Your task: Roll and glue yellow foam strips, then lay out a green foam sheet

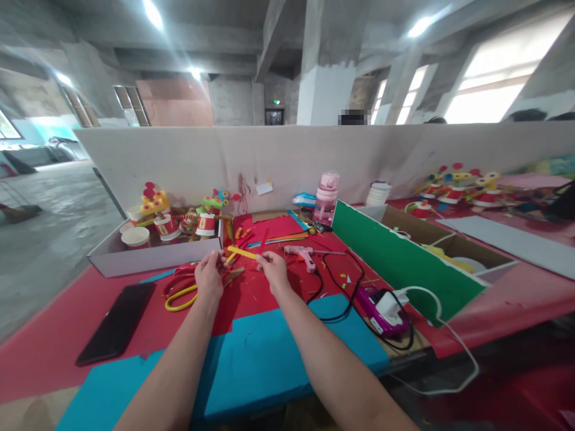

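Note:
Both my hands are raised over the red sheet [251, 287] on the table. My left hand [209, 276] and my right hand [272, 270] pinch the two ends of a thin yellow strip [241, 252] held level between them. A thin red strip [262, 241] stands up from my right fingers. Red and yellow scissors [182, 288] lie just left of my left hand. A pink glue gun [302, 254] lies right of my right hand, its black cord [335, 287] running toward me.
A black phone [117, 323] lies at the left. A blue sheet [251, 359] covers the near edge. A shallow box [148, 251] holds paper-cup toys at the back left. A green board [399, 257] fronts a cardboard box; a purple power strip [381, 308] sits beside it.

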Motion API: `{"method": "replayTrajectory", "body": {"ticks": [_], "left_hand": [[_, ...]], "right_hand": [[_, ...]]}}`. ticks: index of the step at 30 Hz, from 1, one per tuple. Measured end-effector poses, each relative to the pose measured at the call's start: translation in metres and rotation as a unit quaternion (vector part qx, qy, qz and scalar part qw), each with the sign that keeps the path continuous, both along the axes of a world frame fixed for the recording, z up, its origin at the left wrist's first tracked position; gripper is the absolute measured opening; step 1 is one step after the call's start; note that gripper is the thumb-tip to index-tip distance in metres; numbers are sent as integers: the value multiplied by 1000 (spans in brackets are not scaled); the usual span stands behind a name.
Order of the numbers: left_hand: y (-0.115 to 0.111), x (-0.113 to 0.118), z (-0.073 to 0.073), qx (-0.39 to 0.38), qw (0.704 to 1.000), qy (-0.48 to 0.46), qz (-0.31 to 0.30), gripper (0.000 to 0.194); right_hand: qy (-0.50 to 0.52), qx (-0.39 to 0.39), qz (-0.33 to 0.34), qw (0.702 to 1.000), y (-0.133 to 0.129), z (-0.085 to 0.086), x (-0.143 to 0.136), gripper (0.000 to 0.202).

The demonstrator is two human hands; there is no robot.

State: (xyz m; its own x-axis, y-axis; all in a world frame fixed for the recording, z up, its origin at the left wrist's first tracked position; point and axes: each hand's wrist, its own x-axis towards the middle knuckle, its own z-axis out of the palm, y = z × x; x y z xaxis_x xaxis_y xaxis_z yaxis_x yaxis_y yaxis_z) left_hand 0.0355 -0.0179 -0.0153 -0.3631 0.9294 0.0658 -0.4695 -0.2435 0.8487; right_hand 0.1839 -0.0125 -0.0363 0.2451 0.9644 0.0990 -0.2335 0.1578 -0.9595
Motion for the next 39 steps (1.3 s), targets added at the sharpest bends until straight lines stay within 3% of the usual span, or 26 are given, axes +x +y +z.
{"method": "replayTrajectory", "body": {"ticks": [2, 7, 13, 19, 27, 39], "left_hand": [[-3, 7, -2, -9, 999, 21, -27, 37], [-10, 27, -8, 7, 979, 129, -160, 36], [-8, 28, -15, -18, 976, 100, -191, 34], [-6, 25, -17, -27, 977, 115, -177, 35], [-5, 24, -16, -3, 975, 191, -115, 29], [-2, 8, -4, -17, 980, 166, -105, 25]], "right_hand": [[56, -9, 2, 998, -1, 0, -1, 29], [143, -32, 83, 986, -7, 2, -10, 35], [145, -27, 87, 985, -10, 0, -17, 31], [159, -30, 71, 984, -10, -1, -19, 33], [82, -26, 48, 995, -6, -2, -14, 36], [133, 7, -55, 989, 9, 7, 24, 37]]}}
